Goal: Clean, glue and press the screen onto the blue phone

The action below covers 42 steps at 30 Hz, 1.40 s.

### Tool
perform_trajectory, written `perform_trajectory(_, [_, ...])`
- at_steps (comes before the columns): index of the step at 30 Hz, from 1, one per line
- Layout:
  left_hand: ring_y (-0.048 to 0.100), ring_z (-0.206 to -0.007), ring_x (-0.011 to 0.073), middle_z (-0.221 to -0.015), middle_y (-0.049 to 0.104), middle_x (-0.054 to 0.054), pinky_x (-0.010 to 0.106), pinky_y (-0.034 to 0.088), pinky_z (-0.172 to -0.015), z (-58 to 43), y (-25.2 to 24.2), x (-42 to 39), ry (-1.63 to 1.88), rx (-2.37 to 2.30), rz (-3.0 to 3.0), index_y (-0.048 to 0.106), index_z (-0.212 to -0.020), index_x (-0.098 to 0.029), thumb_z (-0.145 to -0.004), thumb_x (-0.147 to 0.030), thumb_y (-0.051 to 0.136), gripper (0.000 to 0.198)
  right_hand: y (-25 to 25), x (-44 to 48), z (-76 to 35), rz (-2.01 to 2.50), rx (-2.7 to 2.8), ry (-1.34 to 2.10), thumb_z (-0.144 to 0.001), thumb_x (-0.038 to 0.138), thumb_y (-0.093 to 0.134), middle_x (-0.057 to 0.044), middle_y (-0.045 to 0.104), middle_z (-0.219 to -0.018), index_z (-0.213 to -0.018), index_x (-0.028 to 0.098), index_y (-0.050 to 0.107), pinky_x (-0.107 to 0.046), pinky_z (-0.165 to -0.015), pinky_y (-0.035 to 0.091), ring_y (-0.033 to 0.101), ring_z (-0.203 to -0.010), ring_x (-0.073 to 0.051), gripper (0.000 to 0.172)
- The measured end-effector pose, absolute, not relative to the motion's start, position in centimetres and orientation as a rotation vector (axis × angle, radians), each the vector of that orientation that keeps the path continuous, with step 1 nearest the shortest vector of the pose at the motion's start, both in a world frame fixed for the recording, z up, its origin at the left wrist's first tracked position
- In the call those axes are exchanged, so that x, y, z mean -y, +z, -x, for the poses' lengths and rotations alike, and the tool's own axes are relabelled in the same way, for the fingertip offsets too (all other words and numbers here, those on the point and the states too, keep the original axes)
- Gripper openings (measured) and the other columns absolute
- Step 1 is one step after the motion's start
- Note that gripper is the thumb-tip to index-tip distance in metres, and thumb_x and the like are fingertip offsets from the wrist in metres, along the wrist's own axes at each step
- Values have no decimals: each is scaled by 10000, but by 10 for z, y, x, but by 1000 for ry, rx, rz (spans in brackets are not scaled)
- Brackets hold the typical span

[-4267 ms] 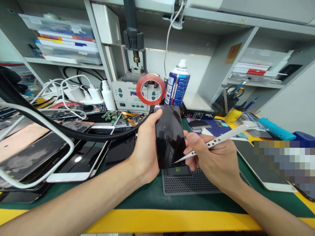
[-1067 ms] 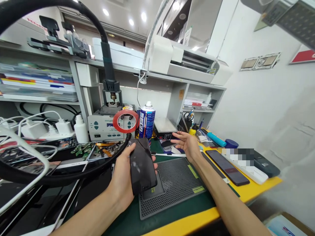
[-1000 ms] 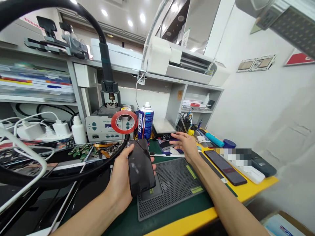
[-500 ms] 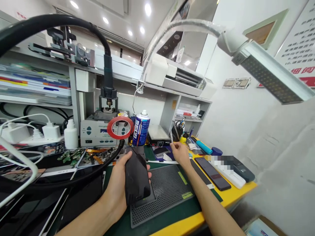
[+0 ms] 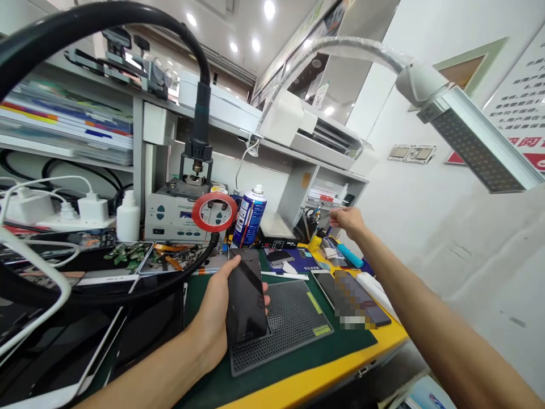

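Observation:
In my left hand (image 5: 217, 307) is a black smartphone (image 5: 247, 298), tilted upright, with the thumb along its near edge and fingertips showing at its right side. It is held above the grey perforated mat (image 5: 293, 312). My right hand (image 5: 349, 221) is raised at the back right, beside the black tool holder (image 5: 305, 227) with several pens and tools in it. Its fingers are pinched together. Something thin seems to stick out from the fingertips toward the holder, too small to name.
A blue spray can (image 5: 250, 216) and a red tape roll (image 5: 214, 211) stand behind the phone. A black hose (image 5: 204, 113) arches at left over trays of parts (image 5: 142, 267). More phones (image 5: 361, 298) lie on the right. A lamp (image 5: 477, 136) hangs at upper right.
My right hand has moved up and right, away from the spot near the hot plate where it pinched a thin, silvery tool. The left hand still holds the phone. The view has shifted.

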<state>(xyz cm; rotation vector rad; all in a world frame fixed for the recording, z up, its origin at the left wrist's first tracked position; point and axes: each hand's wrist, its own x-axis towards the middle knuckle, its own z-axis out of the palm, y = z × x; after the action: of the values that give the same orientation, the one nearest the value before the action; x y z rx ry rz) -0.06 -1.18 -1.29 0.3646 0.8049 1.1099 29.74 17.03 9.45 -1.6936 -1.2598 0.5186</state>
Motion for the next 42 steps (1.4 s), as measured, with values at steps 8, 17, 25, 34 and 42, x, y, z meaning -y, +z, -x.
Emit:
perform_trajectory(8, [707,-697,303,-938,739,194,431,605,-638,2,-9,12,1093,-835,-363,685,-1078,-64,-858,-575,579,566,105,-201,-283,1784,1341,489,-962,325,632,-98,635,-1185,-1214,140,607,-398,-822,576,658,-979,-216,314])
perform_trajectory(17, [695,-704,289,-911,734,205,405,608,-657,5,-10,11,1045,-820,-342,719,-1038,-20,-843,-620,567,648,109,-221,-276,1897,1392,470,-963,329,631,-105,629,-1200,-1231,139,598,-404,-831,573,656,-991,-220,330])
perform_trajectory(25, [689,-654,257,-882,740,162,364,595,-592,6,-8,14,1011,-834,-290,718,-1061,-82,-825,-630,588,611,112,-232,-266,1975,1444,469,-967,336,621,-97,619,-1231,-1247,158,592,-430,-858,565,647,-1024,-231,333])
perform_trajectory(34, [705,-676,260,-901,749,140,358,590,-589,5,-13,10,1011,-812,-286,711,-1051,-122,-799,-626,623,571,97,-244,-269,1960,1406,508,-969,328,621,-87,637,-1177,-1218,153,603,-395,-808,580,660,-964,-209,305])
perform_trajectory(42, [692,-661,250,-917,752,147,343,579,-574,7,-5,15,992,-871,-270,727,-1060,-115,-803,-620,621,577,106,-251,-285,1941,1314,376,-966,338,623,-99,619,-1233,-1244,158,595,-433,-865,562,645,-1031,-232,332])
